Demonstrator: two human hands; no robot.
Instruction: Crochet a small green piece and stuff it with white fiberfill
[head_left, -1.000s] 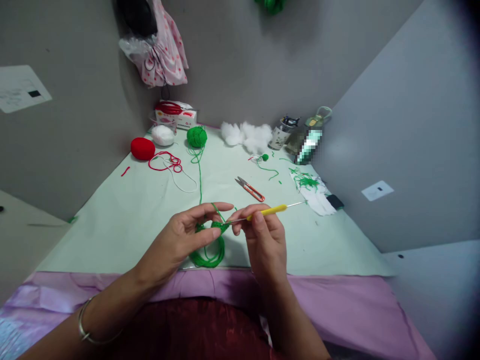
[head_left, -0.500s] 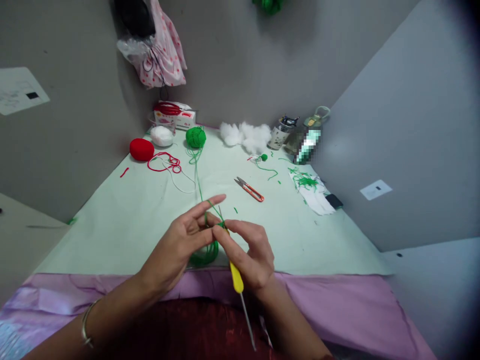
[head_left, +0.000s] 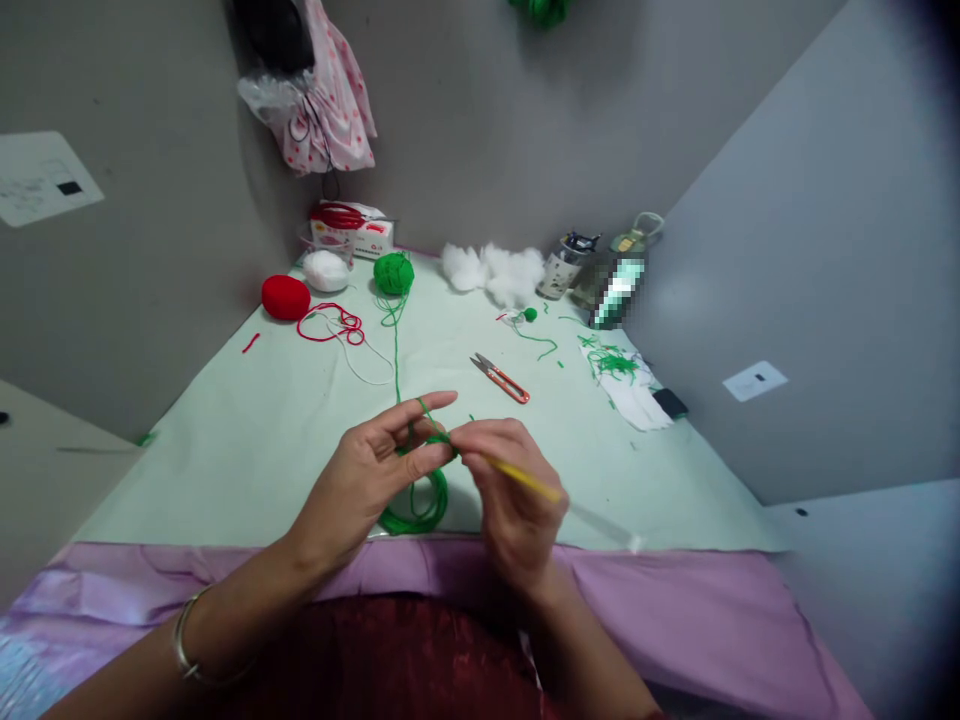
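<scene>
Head view: green yarn point(head_left: 420, 500) between left-hand fingers point(head_left: 420, 462).

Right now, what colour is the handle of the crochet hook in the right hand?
Yellow: the thin plastic-handled crochet hook in the right hand, head view.

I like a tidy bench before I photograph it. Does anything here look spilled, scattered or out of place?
Yes. Green yarn snippets lie scattered over the white paper at the table's right edge, with a few more near the scissors. Red yarn trails in a loose tangle beside the red ball. Stuffing lies loose by the wall.
</scene>
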